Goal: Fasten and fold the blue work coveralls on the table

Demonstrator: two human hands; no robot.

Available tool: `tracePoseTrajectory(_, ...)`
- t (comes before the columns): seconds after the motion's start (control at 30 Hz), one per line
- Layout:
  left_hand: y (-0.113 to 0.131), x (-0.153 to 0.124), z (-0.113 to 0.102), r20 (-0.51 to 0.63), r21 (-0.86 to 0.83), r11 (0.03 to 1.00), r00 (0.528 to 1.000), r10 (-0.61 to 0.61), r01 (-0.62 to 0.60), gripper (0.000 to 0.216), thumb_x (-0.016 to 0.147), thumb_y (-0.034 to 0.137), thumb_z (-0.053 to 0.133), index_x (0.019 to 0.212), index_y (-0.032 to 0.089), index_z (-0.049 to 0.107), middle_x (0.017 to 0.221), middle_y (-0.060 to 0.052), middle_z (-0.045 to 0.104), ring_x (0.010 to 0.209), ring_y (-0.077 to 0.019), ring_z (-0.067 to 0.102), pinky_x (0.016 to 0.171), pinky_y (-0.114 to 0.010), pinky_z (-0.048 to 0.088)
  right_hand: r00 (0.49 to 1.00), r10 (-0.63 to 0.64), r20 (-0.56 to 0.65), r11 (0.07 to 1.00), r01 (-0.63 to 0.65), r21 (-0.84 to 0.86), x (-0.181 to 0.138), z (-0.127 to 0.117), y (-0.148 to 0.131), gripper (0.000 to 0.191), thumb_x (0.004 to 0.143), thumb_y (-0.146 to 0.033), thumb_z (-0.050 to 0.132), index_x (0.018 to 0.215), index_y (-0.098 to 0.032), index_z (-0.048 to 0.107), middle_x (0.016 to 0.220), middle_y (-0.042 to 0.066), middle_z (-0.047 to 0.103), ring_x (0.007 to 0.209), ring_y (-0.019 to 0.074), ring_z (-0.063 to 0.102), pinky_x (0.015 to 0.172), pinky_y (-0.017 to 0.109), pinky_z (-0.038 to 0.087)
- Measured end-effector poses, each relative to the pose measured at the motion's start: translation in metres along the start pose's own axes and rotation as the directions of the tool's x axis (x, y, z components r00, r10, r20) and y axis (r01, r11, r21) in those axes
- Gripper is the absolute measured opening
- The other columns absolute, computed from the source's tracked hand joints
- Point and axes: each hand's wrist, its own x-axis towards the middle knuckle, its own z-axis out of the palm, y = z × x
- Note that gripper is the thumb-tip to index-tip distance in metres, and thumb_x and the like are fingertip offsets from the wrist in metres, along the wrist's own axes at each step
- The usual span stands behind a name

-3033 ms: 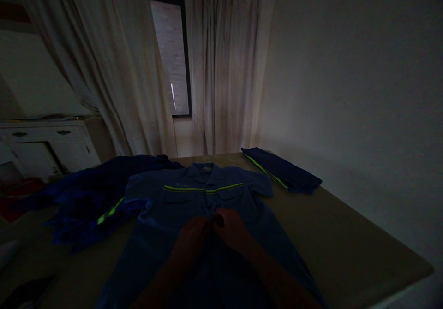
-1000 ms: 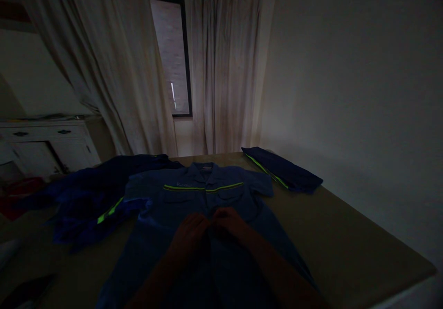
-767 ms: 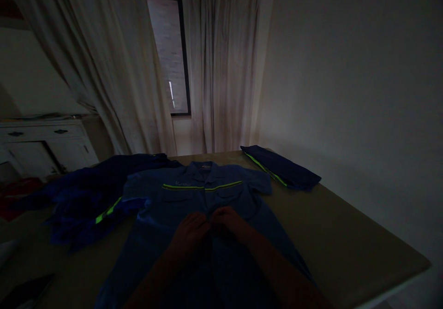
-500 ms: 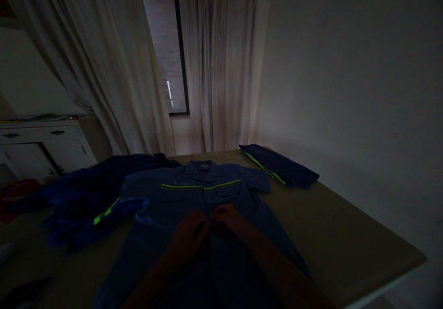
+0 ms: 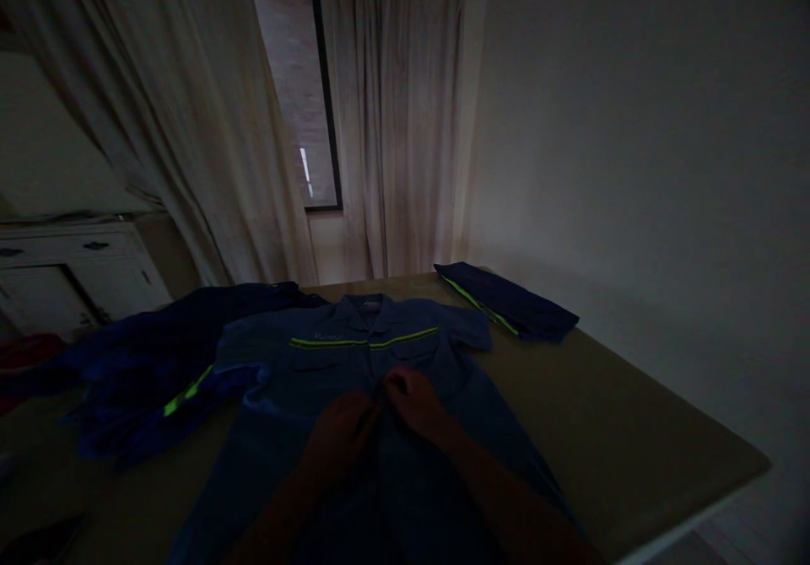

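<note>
A blue short-sleeved work shirt point(image 5: 284, 388) lies spread front up, its collar at the far end and a yellow-green stripe across the chest. Both hands are on its front opening, below the chest pockets. My left hand point(image 5: 342, 430) is closed, fingertips pinching the front edge. Just right of it and slightly farther up, my right hand point(image 5: 414, 403) is also closed, thumb and fingers pinched at the opening. The fingertips and any button between them are too dark to make out. My forearms cover part of the lower shirt.
Dark blue clothes point(image 5: 145, 379) with a yellow-green strip are heaped on the left. A folded dark blue garment point(image 5: 506, 299) lies at the back right of the table point(image 5: 658, 455). Beyond are curtains point(image 5: 411, 126), a white cabinet point(image 5: 114, 270) and a wall point(image 5: 633, 169).
My right hand has shifted slightly up the shirt front, and a small gap has opened between the two hands. The left hand has hardly moved. The view has turned slightly right.
</note>
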Motion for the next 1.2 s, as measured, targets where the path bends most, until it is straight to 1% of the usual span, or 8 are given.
tracePoseTrajectory(0.13,-0.01,0.002,0.011,-0.032,0.006,0.999,0.999,-0.039,0.039,0.034,0.105,0.032,0.034,0.097,0.022,0.066,0.099,-0.006,0.071,0.094,-0.0198,0.066,0.091,-0.035,0.05,0.978,-0.203,0.039,0.969,0.206,-0.135,-0.001,0.002,-0.002,0.031,0.096,-0.024,0.055,0.125,-0.024,0.066,0.13,0.009,0.062,0.117,0.0204,0.059,0.102,0.031,0.043)
tracePoseTrajectory(0.27,-0.023,0.0,0.021,-0.12,0.113,0.991,0.991,-0.062,0.075,0.037,0.104,0.034,0.036,0.129,0.021,0.06,0.129,-0.011,0.067,0.119,-0.0245,0.062,0.103,-0.044,0.046,0.997,-0.064,0.035,0.95,0.071,-0.303,0.005,0.012,0.001,0.026,0.097,-0.042,0.059,0.097,-0.019,0.07,0.104,0.009,0.068,0.1,0.022,0.063,0.088,0.03,0.046)
tracePoseTrajectory(0.37,-0.025,0.001,0.02,-0.089,0.197,0.976,0.993,-0.081,0.098,0.044,0.102,0.035,0.039,0.14,0.019,0.054,0.142,-0.013,0.06,0.131,-0.0275,0.055,0.108,-0.047,0.043,0.998,0.025,-0.058,0.933,-0.044,-0.356,0.009,0.016,0.004,0.019,0.092,-0.037,0.065,0.086,-0.019,0.066,0.094,0.008,0.068,0.089,0.0207,0.063,0.079,0.029,0.044)
tracePoseTrajectory(0.53,-0.014,0.03,0.005,0.03,0.306,0.938,0.983,-0.18,0.162,0.033,0.101,0.025,0.037,0.116,0.02,0.066,0.117,-0.012,0.069,0.109,-0.0267,0.064,0.094,-0.041,0.048,0.997,0.061,-0.051,0.92,-0.076,-0.385,0.016,0.013,0.006,0.018,0.081,-0.022,0.068,0.098,-0.02,0.063,0.101,0.007,0.07,0.094,0.0211,0.064,0.08,0.028,0.043)
tracePoseTrajectory(0.67,-0.009,0.062,0.005,-0.006,0.31,0.926,0.974,-0.226,0.217,0.02,0.097,0.023,0.049,0.105,0.018,0.067,0.11,-0.012,0.066,0.103,-0.0274,0.063,0.086,-0.038,0.048,0.989,0.143,-0.045,0.886,-0.148,-0.439,0.033,0.014,0.008,0.018,0.085,-0.025,0.066,0.103,-0.019,0.065,0.103,0.013,0.072,0.096,0.0259,0.068,0.08,0.033,0.046)
tracePoseTrajectory(0.97,-0.036,0.067,0.024,-0.192,-0.036,0.987,0.968,-0.162,0.158,0.023,0.101,0.023,0.042,0.1,0.02,0.065,0.102,-0.007,0.066,0.099,-0.0201,0.064,0.092,-0.035,0.05,0.986,-0.024,-0.165,0.986,-0.004,-0.165,0.067,0.021,0.022,0.028,0.103,-0.03,0.045,0.116,-0.02,0.067,0.114,0.008,0.074,0.107,0.0203,0.068,0.093,0.031,0.05)
tracePoseTrajectory(1.07,-0.038,0.066,0.024,-0.242,-0.088,0.982,0.953,-0.183,0.167,0.025,0.101,0.023,0.041,0.106,0.021,0.065,0.106,-0.008,0.068,0.101,-0.0212,0.064,0.094,-0.038,0.051,0.992,-0.009,-0.122,1.0,0.009,0.003,0.067,0.024,0.024,0.028,0.098,-0.038,0.056,0.113,-0.018,0.069,0.111,0.008,0.075,0.101,0.0211,0.069,0.091,0.033,0.052)
tracePoseTrajectory(1.2,-0.041,0.066,0.027,-0.207,-0.083,0.976,0.955,-0.214,0.201,0.025,0.096,0.014,0.045,0.11,0.019,0.065,0.11,-0.008,0.071,0.104,-0.0211,0.066,0.096,-0.037,0.05,0.999,0.015,-0.043,0.999,-0.017,-0.027,0.065,0.028,0.027,0.036,0.086,-0.034,0.071,0.118,-0.017,0.067,0.108,0.009,0.075,0.098,0.0242,0.07,0.089,0.036,0.052)
